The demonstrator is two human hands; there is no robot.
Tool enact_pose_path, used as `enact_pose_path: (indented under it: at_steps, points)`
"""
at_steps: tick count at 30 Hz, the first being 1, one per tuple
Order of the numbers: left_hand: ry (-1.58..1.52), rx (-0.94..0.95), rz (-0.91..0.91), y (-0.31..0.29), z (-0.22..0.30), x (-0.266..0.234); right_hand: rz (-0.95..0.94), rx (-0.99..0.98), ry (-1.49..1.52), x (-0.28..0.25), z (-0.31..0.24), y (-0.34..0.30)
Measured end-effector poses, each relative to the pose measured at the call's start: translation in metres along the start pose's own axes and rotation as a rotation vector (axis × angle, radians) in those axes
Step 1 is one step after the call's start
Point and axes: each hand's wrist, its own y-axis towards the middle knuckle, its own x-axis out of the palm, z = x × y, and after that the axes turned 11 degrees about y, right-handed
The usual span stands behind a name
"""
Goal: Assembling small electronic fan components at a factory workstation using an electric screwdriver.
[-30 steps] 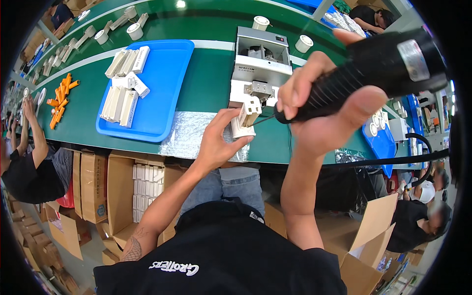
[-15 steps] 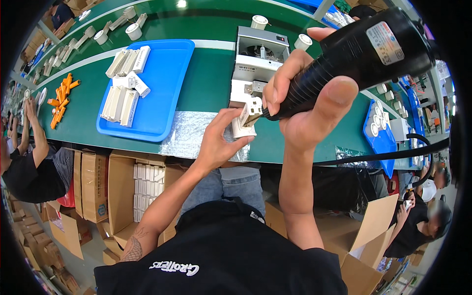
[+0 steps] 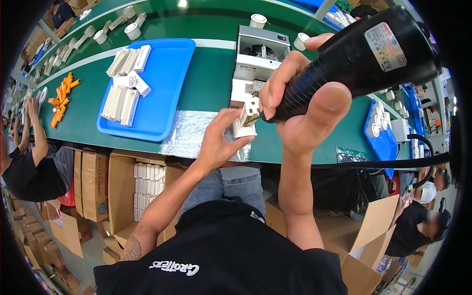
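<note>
My right hand (image 3: 309,103) is wrapped round a black electric screwdriver (image 3: 364,54), its ribbed grip tilted and its front end down at the left. That end meets a small white plastic housing (image 3: 250,114), and the tip is hidden behind my fingers. With thumb and fingers my left hand (image 3: 221,136) pinches the housing at the table's near side. Just beyond it stands a grey and white screw feeder machine (image 3: 263,56) with an open top, partly covered by my right fingers.
A blue tray (image 3: 164,113) at the left bears several white housings (image 3: 118,105). Orange parts (image 3: 61,98) lie in a pile on the green table (image 3: 206,88). At the right is another blue tray (image 3: 383,142) with round white parts. A black cable (image 3: 383,163) crosses low. Co-workers sit at both sides.
The screwdriver and my right hand have shifted slightly left and down, close against the housing. My left hand stays in place. At the right, a co-worker's hands have moved.
</note>
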Motion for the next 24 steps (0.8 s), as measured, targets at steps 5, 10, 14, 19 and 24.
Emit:
enact_pose_path:
  at_steps: [5, 10, 14, 19, 24]
  points:
    - [0.029, -0.003, 0.013, -0.001, 0.000, -0.001, 0.017, -0.005, -0.026, -0.003, 0.002, 0.003]
    - [0.065, 0.001, 0.025, -0.002, 0.003, 0.001, 0.076, 0.016, 0.009, -0.009, -0.003, 0.002]
    - [0.042, -0.005, 0.014, -0.001, 0.003, 0.001, 0.005, 0.019, -0.020, -0.010, -0.006, 0.004]
    - [0.042, 0.010, 0.024, -0.001, 0.001, 0.002, -0.025, 0.005, 0.000, -0.012, -0.002, 0.001]
    - [0.041, -0.001, 0.019, 0.000, 0.004, 0.002, -0.059, -0.040, 0.035, -0.011, 0.001, 0.003]
